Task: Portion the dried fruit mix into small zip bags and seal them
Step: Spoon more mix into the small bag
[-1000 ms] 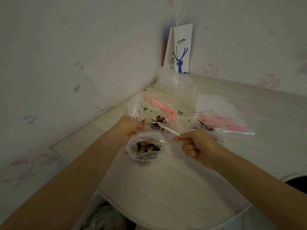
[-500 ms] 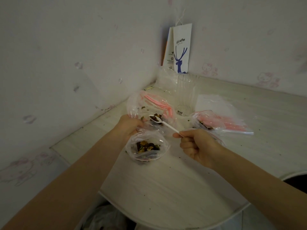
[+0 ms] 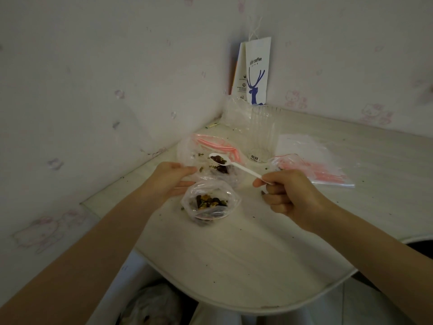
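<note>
Left hand [image 3: 169, 179] pinching small zip bag [image 3: 230, 201] (open), right hand [image 3: 289, 195] gripping loaded spoon [image 3: 236, 165]

Right hand [image 3: 291, 195] pinches spoon [image 3: 230, 161] of fruit; left hand [image 3: 172, 179] holds small bag [image 3: 209, 205] open.

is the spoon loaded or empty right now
Loaded. The white spoon has dark dried fruit pieces in its bowl. The right hand holds it roughly level, and it is not yet tipped into the small zip bag.
</note>
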